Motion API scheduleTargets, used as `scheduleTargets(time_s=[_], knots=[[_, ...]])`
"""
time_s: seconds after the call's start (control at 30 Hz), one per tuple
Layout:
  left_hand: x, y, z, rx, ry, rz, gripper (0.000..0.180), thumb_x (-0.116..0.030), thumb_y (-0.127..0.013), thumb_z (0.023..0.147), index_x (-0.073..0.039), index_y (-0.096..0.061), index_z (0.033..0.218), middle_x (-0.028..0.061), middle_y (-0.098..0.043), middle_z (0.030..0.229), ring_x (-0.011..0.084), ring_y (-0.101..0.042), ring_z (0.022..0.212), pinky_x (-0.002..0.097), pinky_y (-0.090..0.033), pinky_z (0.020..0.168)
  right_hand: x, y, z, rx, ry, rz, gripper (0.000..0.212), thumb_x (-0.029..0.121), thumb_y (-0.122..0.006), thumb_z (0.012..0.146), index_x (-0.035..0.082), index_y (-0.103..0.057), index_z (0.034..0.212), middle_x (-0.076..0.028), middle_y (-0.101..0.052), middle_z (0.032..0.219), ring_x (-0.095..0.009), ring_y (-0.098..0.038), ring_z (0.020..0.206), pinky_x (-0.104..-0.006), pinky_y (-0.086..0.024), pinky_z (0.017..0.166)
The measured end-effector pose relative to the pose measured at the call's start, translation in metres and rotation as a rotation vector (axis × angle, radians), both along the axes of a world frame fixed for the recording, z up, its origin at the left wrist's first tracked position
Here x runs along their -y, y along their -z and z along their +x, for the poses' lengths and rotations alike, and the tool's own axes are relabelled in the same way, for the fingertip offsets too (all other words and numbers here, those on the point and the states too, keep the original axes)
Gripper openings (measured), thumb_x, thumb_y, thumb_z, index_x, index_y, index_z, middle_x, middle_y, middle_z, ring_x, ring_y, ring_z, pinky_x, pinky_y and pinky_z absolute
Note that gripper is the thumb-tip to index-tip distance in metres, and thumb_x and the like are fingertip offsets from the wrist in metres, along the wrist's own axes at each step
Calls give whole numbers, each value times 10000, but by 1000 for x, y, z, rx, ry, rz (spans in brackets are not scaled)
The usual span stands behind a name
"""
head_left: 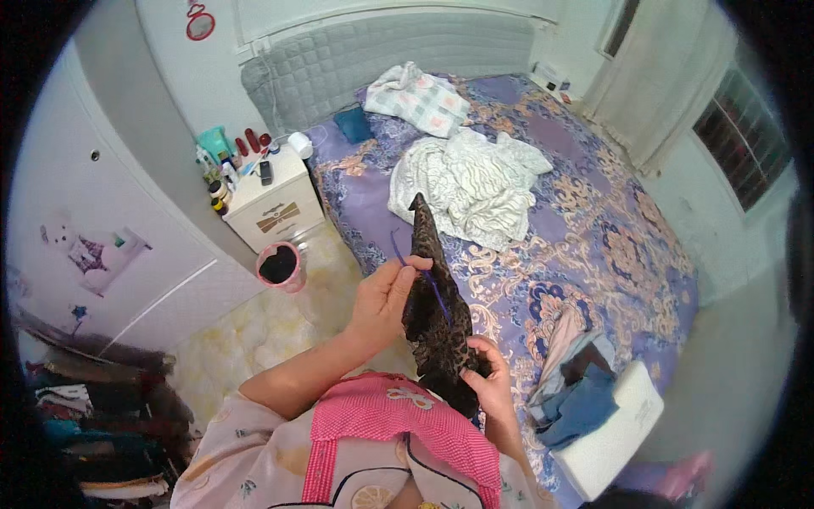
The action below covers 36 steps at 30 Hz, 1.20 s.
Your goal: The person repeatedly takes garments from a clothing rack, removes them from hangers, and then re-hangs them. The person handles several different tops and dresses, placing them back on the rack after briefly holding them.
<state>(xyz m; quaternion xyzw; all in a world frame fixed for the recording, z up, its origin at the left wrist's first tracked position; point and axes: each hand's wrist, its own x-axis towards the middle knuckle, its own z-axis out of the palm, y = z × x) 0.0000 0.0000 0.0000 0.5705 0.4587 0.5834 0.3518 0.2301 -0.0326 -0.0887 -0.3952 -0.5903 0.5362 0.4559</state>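
Observation:
My left hand (386, 297) is closed in a pinch on a thin purple clothes hanger (438, 297), whose curved end sticks out beyond my fingers. A dark brown and black patterned garment (441, 327) hangs in front of me, its narrow tip reaching up toward the bed. Part of the hanger lies over the garment, and the rest is hidden. Lower down, my right hand (488, 377) grips the garment's right edge between thumb and fingers.
The bed (627, 246) with a purple floral cover carries a crumpled white blanket (466, 182), a checked cloth (415, 97), folded clothes (581, 399) and a white box-like block (610, 433). At left stand a nightstand (280, 204), a pink bin (292, 276) and a wardrobe (110, 204).

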Motion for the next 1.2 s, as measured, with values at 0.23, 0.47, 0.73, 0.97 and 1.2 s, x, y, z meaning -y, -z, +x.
scheduleTargets(time_s=[0.23,0.47,0.73,0.97,1.2], knots=[[14,17,-8,71,-139,-100,296,-228,-383,983,-1,-534,1098,70,-587,1053,138,-543,954,290,-445,841,2,8,-15,-38,-110,-144,454,-84,-594,661,14,-555,1102,-77,-505,1178,-187,-476,1123,-296,-341,968],[17,38,-6,-84,-231,-224,301,-200,-394,975,-46,-425,1231,56,-533,1068,129,-519,956,297,-445,832,-19,19,-21,139,-190,-108,449,-20,-620,648,36,-575,1091,-133,-535,1163,-247,-459,1177,-336,-334,998],[24,46,-29,-48,-319,-254,203,-158,-431,957,-11,-531,1055,78,-545,951,164,-569,854,283,-468,739,-25,33,-32,173,-345,-47,476,-12,-620,637,29,-552,1106,-132,-522,1159,-272,-472,1148,-343,-352,984],[52,42,-57,-172,-415,-188,223,-155,-407,964,3,-565,963,76,-604,840,142,-567,791,274,-461,734,-16,25,-59,202,-596,-114,505,2,-585,684,-7,-502,1182,-134,-506,1187,-249,-485,1129,-305,-354,973],[115,24,-113,-197,-556,-201,181,-119,-440,946,12,-566,952,81,-609,799,154,-574,741,274,-465,687,15,14,-120,220,-749,-131,542,57,-600,697,-6,-478,1221,-125,-500,1200,-213,-469,1142,-306,-351,972]])
